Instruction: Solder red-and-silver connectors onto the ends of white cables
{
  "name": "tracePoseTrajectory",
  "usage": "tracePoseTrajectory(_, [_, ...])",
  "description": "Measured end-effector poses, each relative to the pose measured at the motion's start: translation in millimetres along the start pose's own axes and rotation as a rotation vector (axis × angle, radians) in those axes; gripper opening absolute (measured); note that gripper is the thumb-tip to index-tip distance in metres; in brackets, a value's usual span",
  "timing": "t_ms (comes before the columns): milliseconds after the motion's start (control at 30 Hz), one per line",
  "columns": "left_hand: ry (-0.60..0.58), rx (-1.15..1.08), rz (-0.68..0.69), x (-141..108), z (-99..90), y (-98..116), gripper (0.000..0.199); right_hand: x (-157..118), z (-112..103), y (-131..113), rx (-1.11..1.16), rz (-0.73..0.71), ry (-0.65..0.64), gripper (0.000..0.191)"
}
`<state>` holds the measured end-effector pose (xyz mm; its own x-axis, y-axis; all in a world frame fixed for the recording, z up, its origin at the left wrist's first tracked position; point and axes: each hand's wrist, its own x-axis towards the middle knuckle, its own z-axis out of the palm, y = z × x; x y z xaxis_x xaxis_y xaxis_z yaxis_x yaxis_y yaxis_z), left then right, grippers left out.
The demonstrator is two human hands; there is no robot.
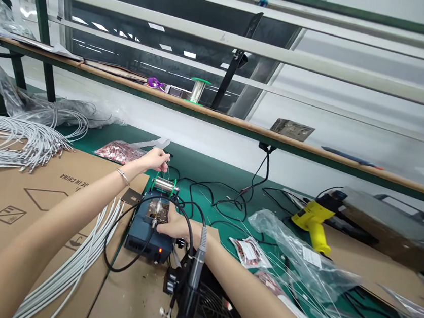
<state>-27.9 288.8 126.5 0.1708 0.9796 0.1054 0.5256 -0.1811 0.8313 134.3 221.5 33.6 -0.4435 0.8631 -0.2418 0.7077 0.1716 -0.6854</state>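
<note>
My left hand (157, 159) is closed in a pinch above a solder spool (166, 185) with green flanges. A thin strand, which looks like solder wire, runs down from its fingertips toward the spool. The spool sits at the back of a dark blue soldering station (146, 233) with a lit red lamp. My right hand (174, 224) grips the station's right side, thumb on top beside a metal bracket (157, 211); its other fingers are mostly hidden. A soldering iron (194, 274) stands upright in front, its black cable looping across the station.
White cables (81, 261) lie left of the station on cardboard (54, 197), with a larger cable bundle (33, 144) at far left. Bags of small red parts (119, 152), black cords (243, 198) and a yellow heat gun (314, 221) lie around. A shelf (217, 112) crosses behind.
</note>
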Motion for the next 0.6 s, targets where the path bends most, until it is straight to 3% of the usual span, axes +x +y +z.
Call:
tracePoseTrajectory(167, [-0.068, -0.111, -0.070, 7, -7.4, 13, 0.026, -1, 0, -3, -0.058, 0.067, -0.004, 0.044])
tracePoseTrajectory(300, [-0.094, -0.148, -0.042, 9, -6.7, 22, 0.019, -3, 0, -5, -0.070, 0.083, 0.000, 0.052])
tracePoseTrajectory(600, [0.032, -0.058, 0.032, 17, -10.2, 20, 0.016, -6, -1, -8, -0.077, 0.068, 0.017, 0.048])
